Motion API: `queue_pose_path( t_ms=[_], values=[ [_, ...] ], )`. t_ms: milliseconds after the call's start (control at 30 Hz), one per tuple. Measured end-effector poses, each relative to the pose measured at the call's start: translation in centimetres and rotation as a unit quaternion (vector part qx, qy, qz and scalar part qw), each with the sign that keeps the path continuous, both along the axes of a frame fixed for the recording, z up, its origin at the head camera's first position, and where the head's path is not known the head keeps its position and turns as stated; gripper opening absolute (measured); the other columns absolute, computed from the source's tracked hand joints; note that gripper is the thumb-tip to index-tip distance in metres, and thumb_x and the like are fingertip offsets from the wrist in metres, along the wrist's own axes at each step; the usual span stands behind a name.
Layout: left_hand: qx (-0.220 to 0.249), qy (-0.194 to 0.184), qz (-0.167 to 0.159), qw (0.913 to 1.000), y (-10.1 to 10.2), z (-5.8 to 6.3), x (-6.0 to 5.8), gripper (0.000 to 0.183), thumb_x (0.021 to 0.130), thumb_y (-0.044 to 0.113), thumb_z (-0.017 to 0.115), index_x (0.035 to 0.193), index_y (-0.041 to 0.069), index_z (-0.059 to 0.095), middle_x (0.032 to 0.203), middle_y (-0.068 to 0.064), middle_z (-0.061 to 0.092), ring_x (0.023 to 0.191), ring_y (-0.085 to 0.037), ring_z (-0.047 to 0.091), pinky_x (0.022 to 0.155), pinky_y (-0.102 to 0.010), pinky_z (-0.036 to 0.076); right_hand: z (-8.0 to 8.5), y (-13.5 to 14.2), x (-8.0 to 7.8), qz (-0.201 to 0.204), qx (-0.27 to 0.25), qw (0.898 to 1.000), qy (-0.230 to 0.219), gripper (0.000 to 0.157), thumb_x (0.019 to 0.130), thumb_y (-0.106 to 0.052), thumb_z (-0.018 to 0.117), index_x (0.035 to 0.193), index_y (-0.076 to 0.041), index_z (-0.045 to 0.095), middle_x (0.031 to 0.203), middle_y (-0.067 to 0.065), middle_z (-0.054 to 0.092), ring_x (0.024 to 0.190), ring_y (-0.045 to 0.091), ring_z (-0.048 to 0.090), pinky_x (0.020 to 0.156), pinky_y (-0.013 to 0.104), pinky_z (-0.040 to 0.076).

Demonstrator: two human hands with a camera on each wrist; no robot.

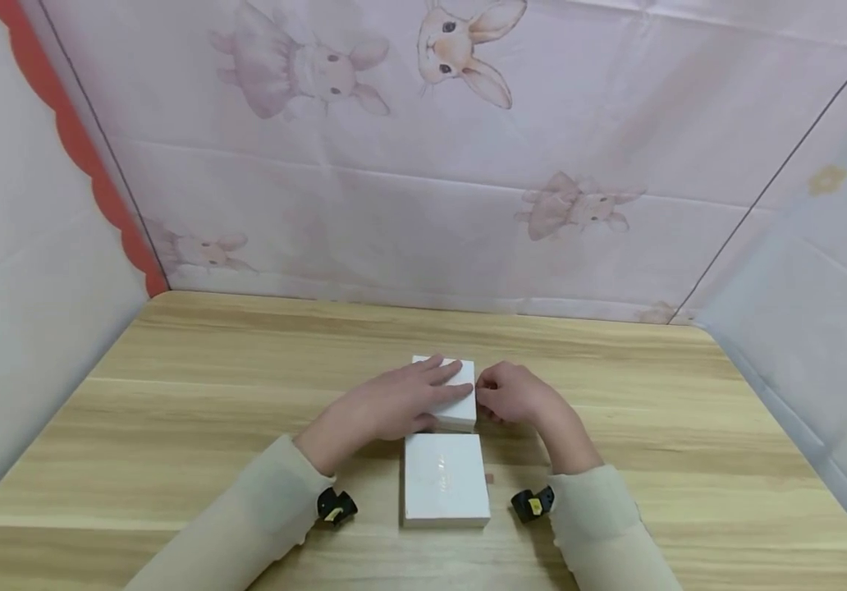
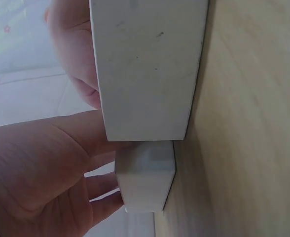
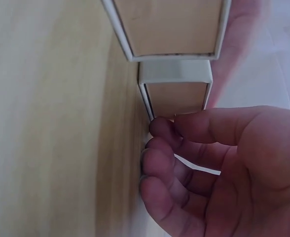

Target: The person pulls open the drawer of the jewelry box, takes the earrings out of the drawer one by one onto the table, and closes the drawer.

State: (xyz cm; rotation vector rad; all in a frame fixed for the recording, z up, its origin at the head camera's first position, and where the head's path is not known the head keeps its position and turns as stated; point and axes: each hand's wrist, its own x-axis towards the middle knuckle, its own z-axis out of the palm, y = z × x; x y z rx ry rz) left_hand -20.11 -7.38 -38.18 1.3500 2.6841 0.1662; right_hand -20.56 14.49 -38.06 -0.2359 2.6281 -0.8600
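Observation:
Two white drawer-style boxes lie flat on the table, one behind the other. My left hand [image 1: 401,402] rests on the far box [image 1: 456,414], its fingers stretched across the lid and the thumb by the near edge. At that box's right end, my right hand [image 1: 515,394] has thumb and forefinger pinched together against the tan drawer front [image 3: 177,96]. A sliver of a pull tab [image 3: 173,117] shows at the fingertips, mostly hidden. The near box [image 1: 444,484] has faint gold lettering on top and a small pinkish tab [image 1: 489,478] on its right side.
The wood-grain table [image 1: 209,410] extends to both sides of the boxes. A pale curtain with printed rabbits [image 1: 394,213] hangs behind it, with further cloth walls left and right. A black strap device [image 1: 533,504] sits at each wrist.

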Motion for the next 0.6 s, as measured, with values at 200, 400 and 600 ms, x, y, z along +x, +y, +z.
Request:
queue_pose_path(
  t_ms=[200, 400, 600],
  values=[
    [-0.005, 0.01, -0.003, 0.9999, 0.11, -0.36, 0.0, 0.063, 0.1, 0.025, 0.061, 0.157, 0.026, 0.034, 0.166, -0.01, 0.019, 0.153, -0.034, 0.016, 0.123, -0.048, 0.02, -0.28, 0.15, 0.02, 0.004, -0.002, 1.0, -0.009, 0.021, 0.1, -0.013, 0.051, 0.089, -0.007, 0.068, 0.073, 0.009, 0.064, 0.059, 0.017, 0.055, 0.054, 0.027, 0.047],
    [-0.001, 0.0, -0.004, 1.0, 0.06, -0.47, 0.11, 0.067, 0.101, 0.025, 0.059, 0.16, 0.025, 0.025, 0.167, -0.01, 0.014, 0.153, -0.035, 0.014, 0.123, -0.048, 0.02, -0.44, 0.28, 0.0, 0.009, -0.012, 1.0, -0.01, 0.02, 0.1, -0.011, 0.051, 0.089, -0.006, 0.067, 0.073, 0.009, 0.064, 0.06, 0.017, 0.055, 0.056, 0.027, 0.048],
    [-0.005, 0.023, -0.011, 0.9997, 0.04, -0.07, 0.18, 0.063, 0.1, 0.026, 0.061, 0.157, 0.025, 0.033, 0.165, -0.01, 0.022, 0.151, -0.036, 0.02, 0.122, -0.048, 0.023, -0.52, 0.3, -0.2, 0.008, -0.012, 1.0, -0.009, 0.019, 0.1, -0.012, 0.052, 0.091, -0.008, 0.068, 0.075, 0.008, 0.064, 0.062, 0.018, 0.057, 0.057, 0.028, 0.049]
  ],
)
